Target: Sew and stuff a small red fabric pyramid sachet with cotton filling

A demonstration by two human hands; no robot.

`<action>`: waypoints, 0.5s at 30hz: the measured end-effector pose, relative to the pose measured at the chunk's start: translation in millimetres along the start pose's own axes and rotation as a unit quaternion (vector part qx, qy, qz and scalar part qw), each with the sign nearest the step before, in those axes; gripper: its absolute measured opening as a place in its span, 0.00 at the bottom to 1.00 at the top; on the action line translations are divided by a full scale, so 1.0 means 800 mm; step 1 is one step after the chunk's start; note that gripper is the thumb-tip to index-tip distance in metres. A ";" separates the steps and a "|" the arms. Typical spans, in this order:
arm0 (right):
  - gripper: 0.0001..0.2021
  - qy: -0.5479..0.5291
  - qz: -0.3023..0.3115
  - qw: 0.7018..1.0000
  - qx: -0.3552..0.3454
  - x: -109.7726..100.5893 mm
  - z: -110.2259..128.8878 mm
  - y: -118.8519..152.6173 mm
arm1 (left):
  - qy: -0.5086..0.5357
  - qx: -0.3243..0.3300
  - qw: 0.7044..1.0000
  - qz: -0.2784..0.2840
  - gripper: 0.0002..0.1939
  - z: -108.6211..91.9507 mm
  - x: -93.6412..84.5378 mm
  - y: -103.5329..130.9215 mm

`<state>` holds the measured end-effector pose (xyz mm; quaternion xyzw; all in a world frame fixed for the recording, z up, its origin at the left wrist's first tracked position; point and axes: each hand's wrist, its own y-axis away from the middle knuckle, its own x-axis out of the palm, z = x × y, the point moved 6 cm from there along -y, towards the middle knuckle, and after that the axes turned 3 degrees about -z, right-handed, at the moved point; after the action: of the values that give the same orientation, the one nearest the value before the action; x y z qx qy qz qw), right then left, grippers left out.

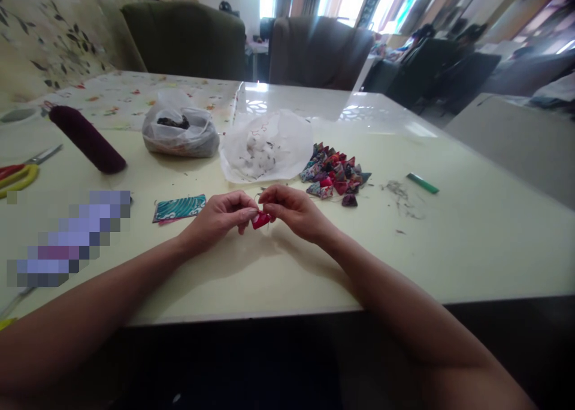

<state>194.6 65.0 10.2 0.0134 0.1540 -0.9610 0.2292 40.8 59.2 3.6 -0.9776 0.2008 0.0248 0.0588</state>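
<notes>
A small red fabric piece (260, 220) is pinched between both hands above the table, near its front edge. My left hand (226, 213) grips it from the left with thumb and fingers together. From the right, my right hand (291, 209) touches its upper side, fingers closed; a needle or thread there is too small to tell. Beside my left wrist lies a teal wave-patterned cloth (179, 208) with pink cloth under it. Behind my right hand is a heap of small patterned fabric triangles (336, 171).
Behind the hands are a white bag with stuffing (265, 149) and a tied plastic bag (179, 131). At left lie a dark red roll (87, 139), yellow-handled scissors (22, 176) and a blurred-out object. A green tool (423, 183) and thread scraps (402, 199) lie right.
</notes>
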 end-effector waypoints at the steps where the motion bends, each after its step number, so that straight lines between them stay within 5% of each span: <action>1: 0.07 0.018 -0.009 1.000 0.002 -0.005 0.001 0.000 | 0.003 0.004 1.000 -0.011 0.08 -0.002 -0.004 -0.001; 6: 0.09 0.041 -0.090 0.995 -0.003 -0.049 0.012 -0.003 | 0.075 0.031 0.991 -0.105 0.07 -0.014 -0.039 -0.008; 15: 0.11 -0.028 -0.294 0.954 -0.048 -0.158 0.040 0.012 | 0.174 0.101 0.929 -0.311 0.03 -0.041 -0.139 -0.023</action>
<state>313.7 102.3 50.1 -0.0705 0.1902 -0.9775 -0.0584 -53.3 114.9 46.3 -0.9690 -0.1043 -0.1852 0.1259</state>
